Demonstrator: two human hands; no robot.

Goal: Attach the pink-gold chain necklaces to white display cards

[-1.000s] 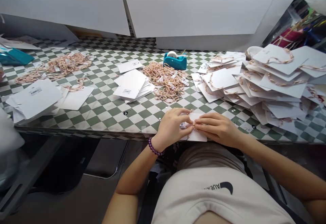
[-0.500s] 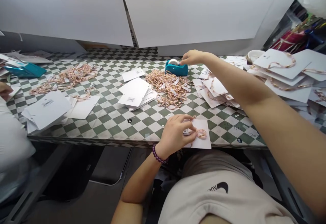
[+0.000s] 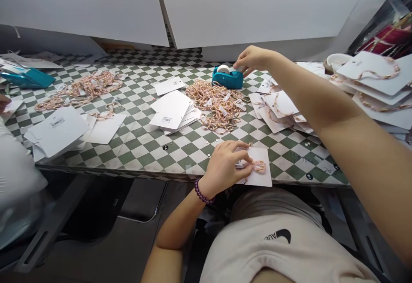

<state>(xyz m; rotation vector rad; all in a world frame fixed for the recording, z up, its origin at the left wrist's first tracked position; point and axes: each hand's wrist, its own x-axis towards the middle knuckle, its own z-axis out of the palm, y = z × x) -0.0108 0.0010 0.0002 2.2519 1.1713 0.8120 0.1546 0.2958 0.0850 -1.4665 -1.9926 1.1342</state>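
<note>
My left hand (image 3: 227, 162) presses with bent fingers on a pink and gold beaded strand (image 3: 258, 166), holding it against a white card (image 3: 264, 179) at the table's near edge. Part of the strand and a small tag lie under my fingers. Farther back, my right hand (image 3: 252, 60) reaches to the cutter end of a teal tape dispenser (image 3: 228, 80) with thumb and fingers pinched together. A white tape roll (image 3: 223, 69) sits in the dispenser. The tape at my fingertips is too small to make out clearly.
Beside the dispenser lies a heap of beaded strands (image 3: 215, 102), with blank cards (image 3: 172, 109) to its left. Carded strands (image 3: 375, 74) are piled at right. At far left, a co-worker's sleeve (image 3: 19, 167) borders more cards, strands and another teal dispenser (image 3: 30, 78).
My right hand has shifted slightly at the dispenser's cutter end, its fingers now curled lower there. My left hand stays on the strand and card. The camera view has shifted a little.
</note>
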